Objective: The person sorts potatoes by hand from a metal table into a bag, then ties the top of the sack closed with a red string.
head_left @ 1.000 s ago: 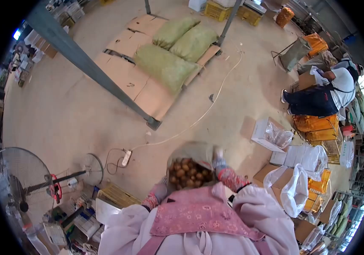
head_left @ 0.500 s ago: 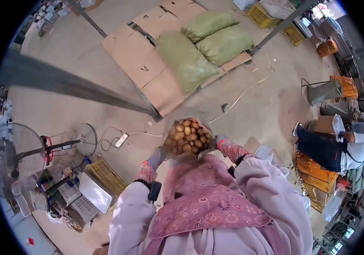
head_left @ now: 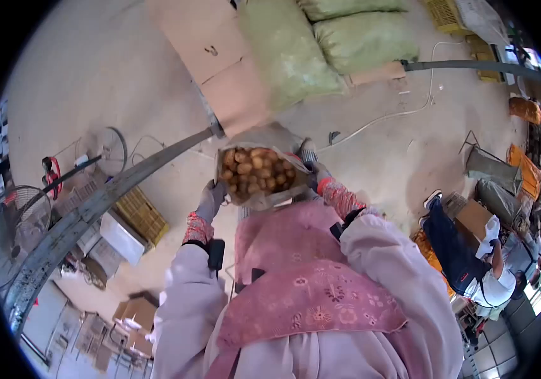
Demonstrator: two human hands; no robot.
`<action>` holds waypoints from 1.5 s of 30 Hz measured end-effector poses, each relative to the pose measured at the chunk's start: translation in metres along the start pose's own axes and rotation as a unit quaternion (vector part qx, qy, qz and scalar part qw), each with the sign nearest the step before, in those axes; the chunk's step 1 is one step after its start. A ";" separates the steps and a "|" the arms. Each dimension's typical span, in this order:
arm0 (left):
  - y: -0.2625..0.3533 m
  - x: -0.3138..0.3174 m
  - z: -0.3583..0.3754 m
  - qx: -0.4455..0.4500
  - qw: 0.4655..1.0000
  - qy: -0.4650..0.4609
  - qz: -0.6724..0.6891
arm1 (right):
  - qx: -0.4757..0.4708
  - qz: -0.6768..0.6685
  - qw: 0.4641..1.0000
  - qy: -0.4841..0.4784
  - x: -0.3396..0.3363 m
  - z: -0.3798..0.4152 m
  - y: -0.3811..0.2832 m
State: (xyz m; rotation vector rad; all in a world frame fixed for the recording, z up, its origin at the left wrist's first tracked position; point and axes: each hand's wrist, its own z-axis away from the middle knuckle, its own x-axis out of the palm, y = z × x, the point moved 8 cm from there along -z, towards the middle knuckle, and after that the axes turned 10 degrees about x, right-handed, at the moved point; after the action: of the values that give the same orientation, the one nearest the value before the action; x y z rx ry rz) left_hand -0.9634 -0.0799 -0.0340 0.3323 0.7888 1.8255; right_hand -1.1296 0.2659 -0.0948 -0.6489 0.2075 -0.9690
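An open-mouthed pale sack (head_left: 264, 203) is held in front of my body, its opening facing up. Inside lie several roundish brown potatoes (head_left: 255, 170). My left hand (head_left: 212, 198), in a grey glove, is closed on the sack's left rim. On the opposite side my right hand (head_left: 316, 174), gloved too, grips the right rim; its fingers are partly hidden by the sack. The sack's bottom is out of sight below its mouth.
Full green sacks (head_left: 289, 54) lie on cardboard (head_left: 220, 47) ahead. A metal pole (head_left: 125, 183) slants across the left, near yellow crates (head_left: 141, 215) and a fan (head_left: 24, 215). A cable (head_left: 384, 117) crosses the floor. Another person (head_left: 472, 259) is at right beside a cardboard box (head_left: 474, 224).
My view has moved forward, so the cardboard and green sacks appear closer and higher. The sack of potatoes stays between my hands, its mouth shifted slightly left and up in view.
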 end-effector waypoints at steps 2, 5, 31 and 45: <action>0.031 0.019 0.035 -0.073 0.993 0.046 0.084 | 0.104 -0.139 0.979 -0.106 0.016 0.002 0.016; 0.007 0.016 0.040 -0.083 0.969 0.063 0.223 | 0.152 0.008 0.982 -0.114 0.024 0.035 -0.056; 0.105 0.032 0.104 0.352 0.916 0.044 -0.186 | -0.381 0.192 0.904 -0.035 0.158 0.084 -0.149; 0.199 0.130 0.133 0.356 0.886 0.016 -0.297 | -0.271 0.460 0.837 -0.123 0.180 -0.014 -0.055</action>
State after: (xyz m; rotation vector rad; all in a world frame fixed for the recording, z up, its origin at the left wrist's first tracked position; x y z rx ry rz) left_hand -1.0831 0.0440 0.1768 0.4608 1.4011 0.9214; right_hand -1.0725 0.0911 -0.0515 -1.0427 0.5170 0.1341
